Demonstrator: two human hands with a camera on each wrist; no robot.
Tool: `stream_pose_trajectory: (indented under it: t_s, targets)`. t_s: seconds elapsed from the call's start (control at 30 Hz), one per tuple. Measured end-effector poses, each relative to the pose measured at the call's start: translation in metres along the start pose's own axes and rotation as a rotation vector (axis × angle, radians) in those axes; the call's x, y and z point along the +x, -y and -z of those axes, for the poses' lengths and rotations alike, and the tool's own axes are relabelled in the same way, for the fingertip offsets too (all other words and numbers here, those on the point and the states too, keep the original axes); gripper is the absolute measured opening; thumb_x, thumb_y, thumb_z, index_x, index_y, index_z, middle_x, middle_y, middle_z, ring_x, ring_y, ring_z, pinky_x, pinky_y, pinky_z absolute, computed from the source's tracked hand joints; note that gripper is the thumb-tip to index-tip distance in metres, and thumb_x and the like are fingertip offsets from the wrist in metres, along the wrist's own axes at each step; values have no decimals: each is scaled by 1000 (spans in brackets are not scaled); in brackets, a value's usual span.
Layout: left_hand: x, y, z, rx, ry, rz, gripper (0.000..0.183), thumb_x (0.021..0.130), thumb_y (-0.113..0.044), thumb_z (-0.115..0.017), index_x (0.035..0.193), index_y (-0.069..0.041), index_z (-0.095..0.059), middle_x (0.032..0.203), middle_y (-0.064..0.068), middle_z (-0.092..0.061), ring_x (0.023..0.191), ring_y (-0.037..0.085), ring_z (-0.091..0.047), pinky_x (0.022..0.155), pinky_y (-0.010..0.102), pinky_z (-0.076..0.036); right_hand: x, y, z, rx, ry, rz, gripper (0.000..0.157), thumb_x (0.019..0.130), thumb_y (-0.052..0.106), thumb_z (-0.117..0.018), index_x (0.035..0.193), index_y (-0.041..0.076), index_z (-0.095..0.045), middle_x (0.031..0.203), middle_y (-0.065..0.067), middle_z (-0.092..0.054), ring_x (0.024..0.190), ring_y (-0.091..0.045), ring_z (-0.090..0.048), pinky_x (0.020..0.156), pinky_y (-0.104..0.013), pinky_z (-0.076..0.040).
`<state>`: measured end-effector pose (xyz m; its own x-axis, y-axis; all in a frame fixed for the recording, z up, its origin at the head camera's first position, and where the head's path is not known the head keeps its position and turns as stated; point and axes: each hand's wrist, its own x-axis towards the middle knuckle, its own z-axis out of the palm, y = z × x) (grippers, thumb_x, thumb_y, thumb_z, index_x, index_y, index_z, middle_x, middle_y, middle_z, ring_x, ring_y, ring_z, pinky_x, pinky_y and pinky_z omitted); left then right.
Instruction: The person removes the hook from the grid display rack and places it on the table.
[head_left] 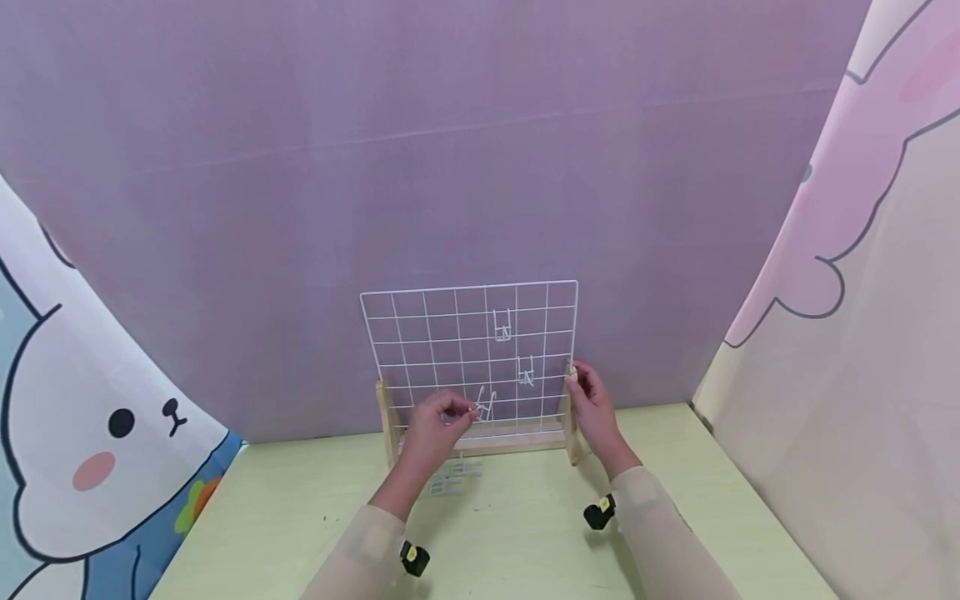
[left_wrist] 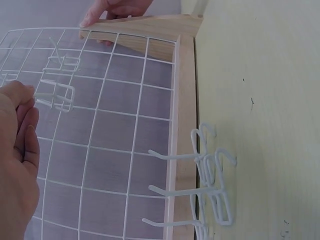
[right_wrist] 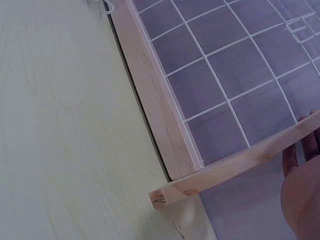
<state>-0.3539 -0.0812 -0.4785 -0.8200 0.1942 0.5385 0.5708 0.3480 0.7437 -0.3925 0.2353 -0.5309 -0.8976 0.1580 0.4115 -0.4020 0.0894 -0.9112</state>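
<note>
A white wire grid panel stands upright in a wooden frame against the back. My left hand pinches the prong of a white wire hook at the grid's lower middle; whether this hook is latched onto the wires I cannot tell. Two more hooks hang on the grid: an upper hook and a lower-right hook. My right hand grips the upper end of the frame's right wooden post, its fingers partly hidden behind the wood.
Several loose white hooks lie on the pale table in front of the frame's left part. A purple cloth rises behind the grid. Cartoon-printed cloths flank the table, a rabbit cloth left and a pink-figured cloth right.
</note>
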Motion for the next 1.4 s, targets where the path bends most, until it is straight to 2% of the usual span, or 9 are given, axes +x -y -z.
stream_pose_trajectory:
  t_s: [0.37, 0.6, 0.77, 0.97, 1.03, 1.17, 1.27, 1.4]
  targets:
    - [-4, 6, -3, 4, 7, -20, 15, 94, -2, -87, 94, -16, -81, 91, -7, -74, 86, 12, -70, 81, 29, -63, -2, 3, 0, 13, 10, -6, 43, 118, 26, -58, 156, 7, -53, 144, -29, -57, 123, -38, -56, 102, -33, -56]
    - [-6, 8, -7, 28, 30, 37, 16, 95, -4, -87, 94, -19, -81, 91, -11, -73, 88, 12, -70, 81, 28, -62, -1, 3, 0, -8, 6, -17, 44, 118, 27, -57, 157, 8, -53, 144, -25, -60, 123, -38, -57, 102, -35, -58]
    - [-6, 12, -10, 32, 44, 41, 14, 95, -6, -87, 96, -18, -81, 92, -11, -73, 88, 12, -69, 82, 31, -63, -1, 2, 1, -7, 10, -12, 43, 118, 28, -57, 156, 9, -53, 143, -25, -60, 124, -44, -56, 103, -37, -58]
    - [-5, 16, -12, 43, 66, 43, 14, 96, -7, -87, 96, -20, -82, 91, -11, -73, 88, 11, -69, 80, 28, -62, -1, 1, 1, -2, 11, -7, 42, 118, 28, -58, 156, 11, -54, 143, -25, -60, 125, -44, -56, 107, -45, -57]
    - [-5, 17, -13, 42, 71, 47, 14, 96, -7, -87, 96, -20, -81, 91, -11, -73, 88, 11, -70, 80, 27, -62, -1, 1, 1, 3, 13, -10, 42, 118, 28, -58, 156, 11, -54, 144, -24, -59, 127, -44, -55, 107, -41, -56]
    - [-6, 20, -14, 40, 86, 68, 13, 97, -8, -87, 96, -20, -81, 92, -11, -73, 90, 13, -70, 81, 28, -62, -1, 3, 1, 17, 18, -14, 43, 118, 26, -57, 157, 9, -53, 147, -24, -59, 128, -41, -55, 102, -24, -54]
    - [-6, 22, -15, 35, 106, 91, 11, 98, -10, -86, 97, -21, -81, 92, -11, -73, 91, 14, -69, 80, 28, -61, -3, 8, 0, 36, 25, -24, 43, 118, 23, -56, 158, 6, -51, 149, -26, -58, 129, -41, -54, 97, -18, -52]
    - [-6, 24, -18, 27, 127, 101, 11, 98, -10, -85, 98, -21, -81, 92, -11, -74, 92, 14, -70, 78, 27, -61, -3, 6, 1, 26, 26, -31, 43, 118, 25, -56, 158, 8, -51, 147, -25, -58, 129, -44, -53, 104, -31, -55]
